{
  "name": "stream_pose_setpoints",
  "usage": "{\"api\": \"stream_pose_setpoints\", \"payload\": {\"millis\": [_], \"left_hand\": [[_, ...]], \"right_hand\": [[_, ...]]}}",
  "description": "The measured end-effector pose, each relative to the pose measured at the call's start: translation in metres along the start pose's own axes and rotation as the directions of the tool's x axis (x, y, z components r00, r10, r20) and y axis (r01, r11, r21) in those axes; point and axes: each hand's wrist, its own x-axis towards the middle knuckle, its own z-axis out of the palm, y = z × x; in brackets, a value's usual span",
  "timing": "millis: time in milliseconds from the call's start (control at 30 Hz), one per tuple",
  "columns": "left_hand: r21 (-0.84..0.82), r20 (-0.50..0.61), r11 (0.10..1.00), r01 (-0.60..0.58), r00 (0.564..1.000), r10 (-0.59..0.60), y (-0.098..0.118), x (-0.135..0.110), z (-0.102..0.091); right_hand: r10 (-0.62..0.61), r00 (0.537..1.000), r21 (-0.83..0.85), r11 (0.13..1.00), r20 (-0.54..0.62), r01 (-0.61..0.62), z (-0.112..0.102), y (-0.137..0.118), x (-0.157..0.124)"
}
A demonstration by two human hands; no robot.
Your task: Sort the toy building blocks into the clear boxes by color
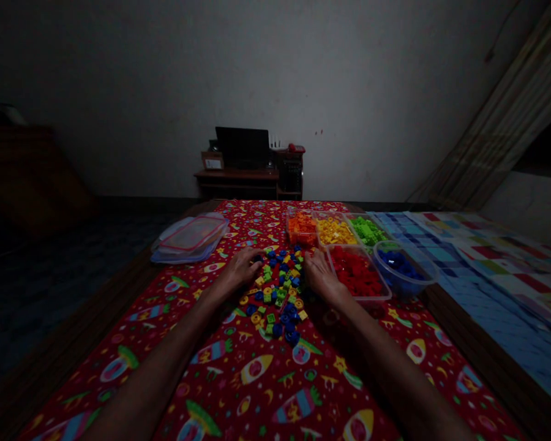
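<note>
A loose pile of small plastic building bricks [280, 297], blue, green and yellow with some round wheel-like pieces, lies on the red patterned cloth [252, 370]. At the pile's left edge is my left hand [244, 267], its fingers and thumb curled around a small dark blue brick [258, 260]. My right hand [319, 271] rests at the right edge of the pile, beside the container of red bricks [356, 272]. Its fingers are bent and closed, and what they hold is hard to see in the dim light. A bit of red shows near its fingertips.
Clear containers hold orange bricks [302, 228], yellow bricks [336, 231], green bricks [368, 231] and blue bricks [400, 264] at the right. Stacked plastic lids [190, 237] lie at the left. Beyond stands a desk [239, 175] with a monitor [242, 145].
</note>
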Motion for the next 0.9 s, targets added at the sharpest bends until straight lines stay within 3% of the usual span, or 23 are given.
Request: {"api": "stream_pose_setpoints", "payload": {"millis": [133, 333, 467, 533, 633, 767, 833, 900], "left_hand": [[0.006, 0.002, 1.000, -0.017, 1.000, 0.017, -0.003, 0.014, 0.011], [-0.039, 0.125, 0.995, -0.088, 0.988, 0.092, 0.001, 0.034, 0.034], [-0.054, 0.113, 0.997, -0.048, 0.992, 0.053, 0.001, 0.033, 0.039], [-0.074, 0.093, 0.997, -0.022, 0.995, 0.029, -0.002, 0.030, 0.036], [-0.142, 0.109, 0.989, 0.034, 0.994, -0.019, -0.007, 0.027, 0.027], [-0.305, 0.161, 0.934, 0.188, 0.976, -0.144, -0.005, 0.024, 0.006], [-0.443, 0.168, 0.864, 0.238, 0.969, -0.181, 0.001, 0.022, -0.005], [-0.589, 0.173, 0.765, 0.260, 0.966, -0.194, 0.010, 0.021, -0.012]], "right_hand": [[-0.020, 0.991, -0.088, 0.996, 0.133, 0.032, 0.009, -0.001, -0.005], [0.032, 0.999, -0.041, 0.999, 0.020, -0.031, 0.003, -0.005, 0.002], [0.105, 0.991, 0.030, 0.994, 0.081, -0.107, -0.007, -0.005, 0.011], [0.116, 0.986, 0.057, 0.991, 0.120, -0.124, -0.012, -0.005, 0.015], [0.110, 0.990, 0.094, 0.988, 0.090, -0.119, -0.017, -0.006, 0.017], [0.150, 0.987, 0.211, 0.965, 0.058, -0.158, -0.023, -0.015, 0.020], [0.189, 0.981, 0.350, 0.917, 0.045, -0.193, -0.025, -0.022, 0.022], [0.270, 0.959, 0.576, 0.773, 0.083, -0.268, -0.027, -0.030, 0.026]]}}
